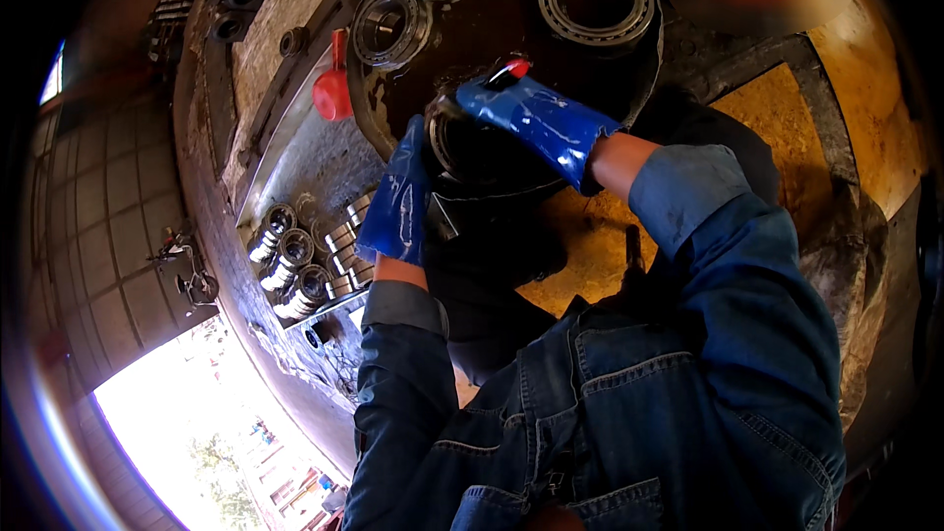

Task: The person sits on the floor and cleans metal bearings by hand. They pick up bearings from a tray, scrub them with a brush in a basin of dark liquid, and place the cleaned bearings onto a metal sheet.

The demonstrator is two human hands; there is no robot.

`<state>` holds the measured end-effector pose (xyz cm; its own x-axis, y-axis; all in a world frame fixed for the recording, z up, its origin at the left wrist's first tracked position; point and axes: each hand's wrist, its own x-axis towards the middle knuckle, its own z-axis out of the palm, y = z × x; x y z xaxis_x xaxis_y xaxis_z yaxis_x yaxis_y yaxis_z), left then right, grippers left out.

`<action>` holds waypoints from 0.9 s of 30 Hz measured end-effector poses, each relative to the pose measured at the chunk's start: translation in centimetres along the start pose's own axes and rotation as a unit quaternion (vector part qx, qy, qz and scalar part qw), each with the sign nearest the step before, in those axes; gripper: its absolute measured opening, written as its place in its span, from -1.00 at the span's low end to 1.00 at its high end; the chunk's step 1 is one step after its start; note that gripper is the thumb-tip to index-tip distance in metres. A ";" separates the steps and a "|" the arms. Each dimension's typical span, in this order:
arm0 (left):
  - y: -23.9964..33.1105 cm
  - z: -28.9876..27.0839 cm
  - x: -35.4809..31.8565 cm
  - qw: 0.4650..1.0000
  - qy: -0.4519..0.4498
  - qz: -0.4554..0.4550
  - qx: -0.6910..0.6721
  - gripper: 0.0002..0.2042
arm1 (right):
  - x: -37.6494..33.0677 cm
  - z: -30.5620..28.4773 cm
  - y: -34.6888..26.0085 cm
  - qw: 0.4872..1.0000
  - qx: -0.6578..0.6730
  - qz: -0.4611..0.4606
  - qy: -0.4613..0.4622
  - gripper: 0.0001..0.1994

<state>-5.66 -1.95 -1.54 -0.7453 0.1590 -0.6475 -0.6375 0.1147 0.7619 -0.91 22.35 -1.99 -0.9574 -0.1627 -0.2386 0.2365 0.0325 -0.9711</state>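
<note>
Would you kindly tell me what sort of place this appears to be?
It looks like a mechanical workshop, perhaps for repairing or cleaning parts: large metal bearings sit in a dark round tub, smaller ones stand on a metal tray, and the person wears blue gloves.

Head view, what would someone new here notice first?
The eye would probably go first to the blue-gloved left hand and right hand at a ring-shaped part in the dark round pan, upper centre, with a red-tipped handle at the right one. Next come large bearings along the pan's far side and the red rounded object just left of it. At lower left, a glaring white opening stands out.
</note>
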 end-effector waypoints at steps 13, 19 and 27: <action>-0.3 0.5 -0.7 0.997 0.033 0.004 0.065 -0.41 | -4.8 -1.6 -0.8 0.898 -0.333 -0.087 -0.275 -0.63; 0.3 1.0 -0.9 0.960 0.066 0.033 0.269 -0.37 | -6.6 -3.3 1.2 0.994 0.022 0.019 -0.108 -0.61; -0.5 4.6 -2.8 0.881 0.207 0.095 0.415 -0.06 | -8.3 -2.5 -3.5 0.974 0.112 0.193 -0.039 -0.54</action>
<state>-2.34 2.05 -0.05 -0.9402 -0.0982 -0.3262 -0.2585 0.8293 0.4955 5.78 26.01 3.39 -0.7764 -0.2550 -0.5764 0.6154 -0.1090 -0.7807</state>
